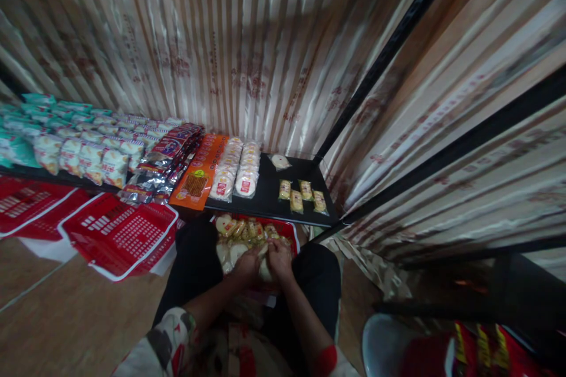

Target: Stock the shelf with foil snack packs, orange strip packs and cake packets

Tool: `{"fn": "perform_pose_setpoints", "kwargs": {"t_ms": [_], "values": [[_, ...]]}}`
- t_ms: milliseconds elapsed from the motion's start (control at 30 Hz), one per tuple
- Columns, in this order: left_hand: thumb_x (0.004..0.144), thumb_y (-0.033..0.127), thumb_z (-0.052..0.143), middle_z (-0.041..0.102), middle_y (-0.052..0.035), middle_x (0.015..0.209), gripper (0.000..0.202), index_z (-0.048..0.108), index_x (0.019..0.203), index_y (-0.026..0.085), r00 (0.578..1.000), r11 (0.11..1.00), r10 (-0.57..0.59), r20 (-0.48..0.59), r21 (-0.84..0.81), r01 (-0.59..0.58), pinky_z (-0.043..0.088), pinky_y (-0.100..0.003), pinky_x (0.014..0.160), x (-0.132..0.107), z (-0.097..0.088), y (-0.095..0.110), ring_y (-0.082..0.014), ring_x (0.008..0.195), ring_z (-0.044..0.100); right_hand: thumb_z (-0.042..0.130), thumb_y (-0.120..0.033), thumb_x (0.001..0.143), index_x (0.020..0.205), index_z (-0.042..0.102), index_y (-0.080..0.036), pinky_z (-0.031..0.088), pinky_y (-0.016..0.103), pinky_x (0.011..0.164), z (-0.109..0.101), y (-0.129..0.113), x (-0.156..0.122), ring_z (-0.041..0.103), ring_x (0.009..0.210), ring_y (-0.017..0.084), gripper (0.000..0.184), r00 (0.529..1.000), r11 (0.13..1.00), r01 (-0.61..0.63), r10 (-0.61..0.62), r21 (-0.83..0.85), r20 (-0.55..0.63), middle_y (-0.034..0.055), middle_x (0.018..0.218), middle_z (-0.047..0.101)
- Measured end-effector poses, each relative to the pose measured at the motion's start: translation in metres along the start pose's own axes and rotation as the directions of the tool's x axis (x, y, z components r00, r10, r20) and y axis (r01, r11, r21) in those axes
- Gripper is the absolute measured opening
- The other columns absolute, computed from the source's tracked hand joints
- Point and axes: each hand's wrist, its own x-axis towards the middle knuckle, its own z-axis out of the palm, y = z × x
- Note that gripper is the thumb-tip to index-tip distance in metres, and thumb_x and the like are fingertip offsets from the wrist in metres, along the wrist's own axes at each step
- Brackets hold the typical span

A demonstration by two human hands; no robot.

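Both of my hands are low between my knees, over a red basket (295, 237) filled with wrapped snacks. My left hand (247, 265) and my right hand (279, 258) are close together, fingers curled round pale wrapped rice crackers (265, 270); how many is hidden. Small yellow snack packets (254, 230) lie in the basket just beyond my fingers. On the black shelf (269, 207) ahead stand two rows of round white rice crackers (246, 179). Farther right lie several small yellow packets (296, 201) and one single white cracker packet (280, 161).
An orange snack bag (197, 179), dark foil packs (170, 150), white bags (88, 159) and teal bags (20, 147) line the shelf leftward. Red baskets (128, 230) stand on the floor at left. Black shelf posts (380, 65) rise at right, near a pale bowl-like container (382, 341).
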Motion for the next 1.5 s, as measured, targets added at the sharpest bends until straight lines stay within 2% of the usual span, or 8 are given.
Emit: {"fn": "perform_pose_setpoints", "kwargs": {"t_ms": [267, 400, 633, 767, 933, 1033, 1167, 1500], "values": [[0.083, 0.024, 0.033, 0.061, -0.0082, 0.114, 0.04, 0.054, 0.117, 0.017, 0.998, 0.997, -0.063, 0.016, 0.051, 0.062, 0.04, -0.029, 0.093, -0.002, -0.039, 0.018, -0.0188, 0.105, 0.055, 0.037, -0.023, 0.078, 0.097, 0.067, -0.02, 0.044, 0.026, 0.087, 0.001, -0.002, 0.005, 0.062, 0.094, 0.016, 0.036, 0.996, 0.996, -0.072, 0.068, 0.057, 0.057, 0.0029, 0.095, 0.07], [0.084, 0.026, 0.035, 0.064, -0.0078, 0.108, 0.037, 0.057, 0.113, 0.018, 0.99, 0.988, -0.141, -0.013, 0.054, 0.142, 0.04, -0.028, 0.089, 0.001, -0.051, 0.019, -0.0191, 0.101, 0.057, 0.041, -0.023, 0.077, 0.097, 0.067, -0.02, 0.044, 0.029, 0.089, -0.002, -0.007, 0.006, 0.062, 0.096, 0.017, 0.033, 0.996, 0.998, -0.022, 0.016, 0.065, 0.089, 0.004, 0.099, 0.069], [0.081, 0.025, 0.041, 0.066, -0.0056, 0.103, 0.034, 0.059, 0.109, 0.022, 0.99, 0.99, -0.139, -0.037, 0.033, 0.141, 0.041, -0.03, 0.085, 0.005, -0.074, 0.022, -0.0201, 0.096, 0.058, 0.051, -0.023, 0.071, 0.094, 0.065, -0.02, 0.048, 0.029, 0.077, -0.012, -0.025, 0.002, 0.064, 0.083, 0.018, 0.027, 0.99, 0.996, 0.052, -0.06, 0.07, 0.129, 0.0031, 0.089, 0.07], [0.08, 0.023, 0.042, 0.067, -0.0062, 0.098, 0.032, 0.062, 0.104, 0.019, 0.995, 0.994, -0.099, -0.01, 0.042, 0.1, 0.042, -0.029, 0.082, 0.008, -0.088, 0.026, -0.0196, 0.092, 0.059, 0.052, -0.025, 0.071, 0.093, 0.064, -0.017, 0.047, 0.027, 0.067, -0.017, -0.037, 0.0, 0.063, 0.071, 0.018, 0.027, 0.985, 0.997, 0.064, -0.07, 0.041, 0.16, 0.0037, 0.079, 0.069], [0.078, 0.02, 0.044, 0.068, -0.004, 0.095, 0.03, 0.063, 0.101, 0.021, 0.999, 0.998, 0.019, 0.041, 0.052, -0.021, 0.042, -0.026, 0.08, 0.013, -0.101, 0.027, -0.0182, 0.09, 0.059, 0.055, -0.026, 0.07, 0.102, 0.064, -0.021, 0.045, 0.028, 0.075, -0.022, -0.044, -0.001, 0.062, 0.082, 0.018, 0.034, 0.976, 0.985, 0.171, -0.166, -0.022, 0.142, 0.004, 0.094, 0.068], [0.077, 0.02, 0.045, 0.068, -0.0032, 0.09, 0.027, 0.065, 0.095, 0.022, 0.994, 0.991, 0.073, 0.085, 0.106, -0.081, 0.042, -0.025, 0.075, 0.015, -0.109, 0.028, -0.0179, 0.085, 0.061, 0.056, -0.026, 0.069, 0.097, 0.066, -0.022, 0.044, 0.028, 0.075, -0.023, -0.044, 0.0, 0.062, 0.083, 0.019, 0.029, 0.967, 0.98, 0.198, -0.191, -0.024, 0.166, 0.0034, 0.091, 0.069], [0.076, 0.027, 0.048, 0.069, -0.0028, 0.087, 0.025, 0.065, 0.093, 0.021, 0.997, 0.994, 0.058, 0.057, 0.084, -0.063, 0.042, -0.025, 0.072, 0.019, -0.117, 0.028, -0.018, 0.081, 0.06, 0.055, -0.032, 0.069, 0.085, 0.067, -0.019, 0.046, 0.027, 0.068, -0.019, -0.042, 0.001, 0.062, 0.073, 0.019, 0.024, 0.964, 0.976, 0.156, -0.184, 0.149, 0.19, 0.0028, 0.078, 0.069], [0.074, 0.031, 0.053, 0.065, -0.0003, 0.077, 0.023, 0.064, 0.085, 0.014, 0.997, 0.968, -0.061, -0.04, -0.247, 0.049, 0.043, -0.023, 0.066, 0.025, -0.115, 0.012, -0.0137, 0.071, 0.056, 0.063, -0.05, 0.058, 0.078, 0.065, -0.017, 0.049, 0.03, 0.066, -0.006, -0.04, 0.01, 0.062, 0.069, 0.019, 0.038, 0.99, 0.861, -0.016, -0.058, 0.509, 0.129, 0.0043, 0.074, 0.067]]}}
